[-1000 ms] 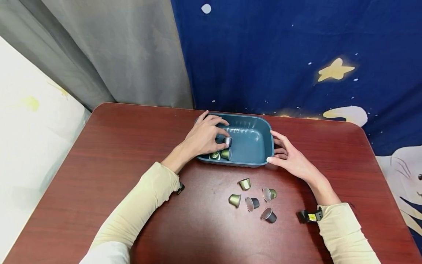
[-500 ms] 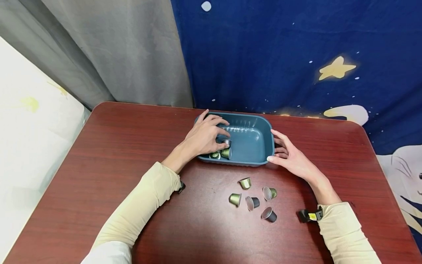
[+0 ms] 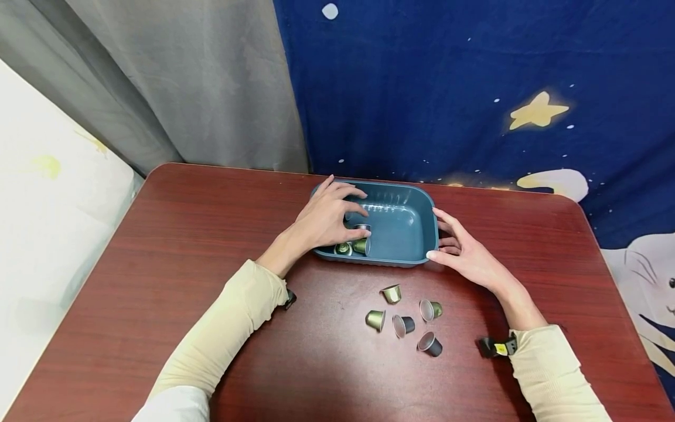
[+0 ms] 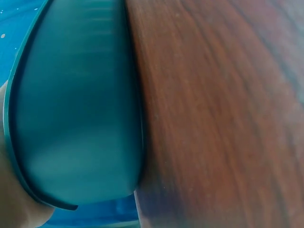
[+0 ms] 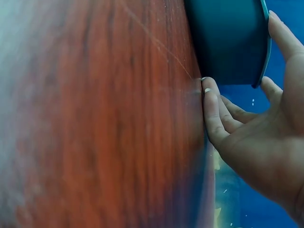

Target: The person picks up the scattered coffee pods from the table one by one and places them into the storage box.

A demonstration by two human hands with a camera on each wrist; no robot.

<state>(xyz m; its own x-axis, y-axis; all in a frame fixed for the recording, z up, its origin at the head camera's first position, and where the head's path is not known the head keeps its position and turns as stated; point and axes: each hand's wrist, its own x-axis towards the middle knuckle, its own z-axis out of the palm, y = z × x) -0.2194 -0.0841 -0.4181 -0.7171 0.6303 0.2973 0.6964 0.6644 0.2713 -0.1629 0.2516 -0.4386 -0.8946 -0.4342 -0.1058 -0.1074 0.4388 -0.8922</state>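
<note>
While silver capsule lies beneath left fingers | spread | right fingers relaxed, touching basin

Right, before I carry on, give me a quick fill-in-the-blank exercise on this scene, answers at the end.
1. The left hand reaches over the ____ end of the blue bin, as the head view shows it.
2. Outside the bin, ____ capsules lie on the table.
3. Of those, three are green and ____ are dark.
4. The blue curtain bears a yellow five-pointed ____.

Missing words: left; five; two; star.
</note>
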